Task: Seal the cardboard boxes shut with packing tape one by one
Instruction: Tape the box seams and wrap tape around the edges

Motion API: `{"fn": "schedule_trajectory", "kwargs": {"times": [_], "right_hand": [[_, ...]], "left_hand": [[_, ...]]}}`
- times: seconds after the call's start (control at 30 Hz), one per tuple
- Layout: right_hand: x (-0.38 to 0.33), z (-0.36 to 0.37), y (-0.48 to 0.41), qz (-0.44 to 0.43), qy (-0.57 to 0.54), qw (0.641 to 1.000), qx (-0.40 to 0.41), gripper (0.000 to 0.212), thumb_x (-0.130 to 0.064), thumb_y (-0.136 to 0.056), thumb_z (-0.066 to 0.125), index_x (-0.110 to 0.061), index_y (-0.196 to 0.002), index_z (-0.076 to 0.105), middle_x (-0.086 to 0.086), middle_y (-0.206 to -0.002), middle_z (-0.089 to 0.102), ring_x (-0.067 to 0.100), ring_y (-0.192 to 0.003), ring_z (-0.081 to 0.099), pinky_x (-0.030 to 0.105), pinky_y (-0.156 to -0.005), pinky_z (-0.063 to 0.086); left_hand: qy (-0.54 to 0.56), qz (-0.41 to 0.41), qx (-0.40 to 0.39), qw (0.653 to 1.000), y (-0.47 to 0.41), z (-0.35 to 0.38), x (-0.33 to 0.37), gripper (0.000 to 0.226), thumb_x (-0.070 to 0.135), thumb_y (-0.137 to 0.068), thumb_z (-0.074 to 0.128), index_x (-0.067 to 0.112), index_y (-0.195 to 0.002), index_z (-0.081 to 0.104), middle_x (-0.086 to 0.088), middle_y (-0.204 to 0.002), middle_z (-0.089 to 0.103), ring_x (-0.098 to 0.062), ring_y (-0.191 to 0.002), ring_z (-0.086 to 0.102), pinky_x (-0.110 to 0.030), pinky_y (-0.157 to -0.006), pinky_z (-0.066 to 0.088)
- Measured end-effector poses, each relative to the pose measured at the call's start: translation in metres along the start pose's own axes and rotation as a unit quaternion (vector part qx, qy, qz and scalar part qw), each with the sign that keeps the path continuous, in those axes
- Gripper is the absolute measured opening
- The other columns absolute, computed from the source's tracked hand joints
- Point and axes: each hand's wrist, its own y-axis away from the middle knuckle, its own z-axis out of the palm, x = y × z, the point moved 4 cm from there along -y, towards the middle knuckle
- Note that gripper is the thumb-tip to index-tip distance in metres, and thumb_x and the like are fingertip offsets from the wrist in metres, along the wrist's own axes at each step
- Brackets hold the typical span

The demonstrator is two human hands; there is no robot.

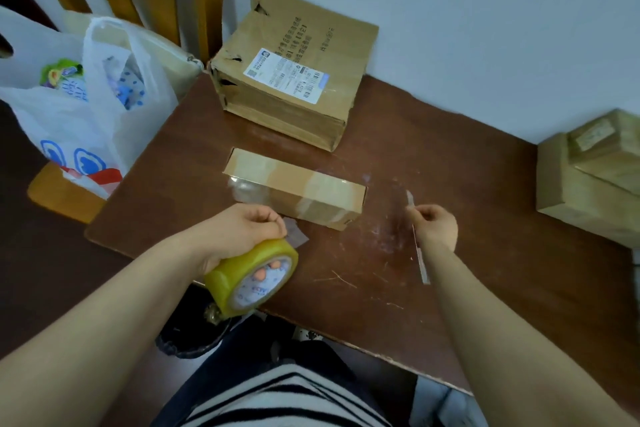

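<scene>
Left hand gripped the tape roll, right hand pinched perhaps a blade; small box taped, larger box remaining.

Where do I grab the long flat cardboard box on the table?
Probably from above, pinching across the narrow width of the long flat cardboard box near its middle: it lies flat, and both long sides stand clear.
</scene>
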Motion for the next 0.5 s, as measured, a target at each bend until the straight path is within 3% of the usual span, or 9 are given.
{"fn": "schedule_trajectory", "kwargs": {"times": [0.17,0.23,0.3,0.33,0.4,0.43,0.5], "right_hand": [[0.026,0.013,-0.005,-0.003,0.101,0.994,-0.028,0.02,-0.033,-0.086,0.069,-0.016,-0.09,0.062,0.005,-0.094,0.069,0.017,-0.071,0.057,0.027,-0.059,0.04],[0.014,0.01,-0.002,-0.02,0.13,0.991,-0.018,0.033,-0.041,-0.086,0.067,-0.015,-0.105,0.061,0.005,-0.106,0.064,0.023,-0.091,0.06,0.034,-0.073,0.048],[-0.019,0.005,0.01,-0.088,0.08,0.993,0.014,0.033,-0.044,-0.089,0.06,-0.019,-0.11,0.061,0.002,-0.111,0.06,0.021,-0.104,0.057,0.039,-0.087,0.048],[-0.041,0.006,0.022,-0.141,0.011,0.99,0.012,0.024,-0.041,-0.09,0.058,-0.023,-0.106,0.062,-0.001,-0.107,0.062,0.016,-0.101,0.058,0.037,-0.087,0.048],[-0.089,0.013,0.055,-0.272,-0.092,0.957,-0.038,0.014,-0.038,-0.087,0.059,-0.031,-0.098,0.064,-0.01,-0.099,0.063,0.005,-0.093,0.057,0.028,-0.085,0.046],[-0.11,0.019,0.073,-0.354,-0.072,0.929,-0.078,0.022,-0.04,-0.083,0.062,-0.033,-0.104,0.064,-0.012,-0.103,0.062,0.003,-0.097,0.055,0.027,-0.09,0.042],[-0.139,0.043,0.1,-0.469,0.102,0.856,-0.19,0.061,-0.053,-0.076,0.068,-0.033,-0.131,0.052,-0.006,-0.126,0.053,0.01,-0.119,0.044,0.034,-0.102,0.028]], "left_hand": [[0.01,-0.011,-0.018,1.0,-0.003,0.01,0.0,0.009,0.016,-0.093,0.06,0.01,-0.085,0.061,-0.017,-0.06,0.062,-0.024,-0.038,0.053,-0.025,-0.041,0.048],[0.012,-0.002,-0.008,1.0,-0.002,0.008,-0.001,0.009,0.015,-0.092,0.061,0.011,-0.083,0.062,-0.016,-0.059,0.062,-0.022,-0.036,0.053,-0.024,-0.04,0.047],[0.018,0.005,0.002,1.0,-0.001,0.005,-0.003,0.01,0.014,-0.092,0.061,0.011,-0.082,0.062,-0.016,-0.059,0.062,-0.022,-0.036,0.053,-0.024,-0.04,0.047],[0.024,0.006,0.007,1.0,0.0,0.003,-0.004,0.01,0.014,-0.092,0.061,0.011,-0.082,0.062,-0.016,-0.059,0.062,-0.022,-0.037,0.053,-0.024,-0.041,0.048],[0.041,0.004,0.01,0.999,0.003,-0.002,-0.006,0.009,0.013,-0.092,0.06,0.01,-0.084,0.061,-0.017,-0.06,0.062,-0.022,-0.037,0.053,-0.024,-0.04,0.048],[0.05,0.004,0.01,0.999,0.005,-0.004,-0.006,0.008,0.013,-0.092,0.06,0.009,-0.086,0.061,-0.018,-0.06,0.061,-0.022,-0.036,0.053,-0.023,-0.04,0.047],[0.061,0.008,0.017,0.998,0.008,-0.01,-0.006,0.007,0.013,-0.092,0.061,0.009,-0.087,0.061,-0.018,-0.061,0.062,-0.021,-0.035,0.053,-0.022,-0.038,0.046]]}}
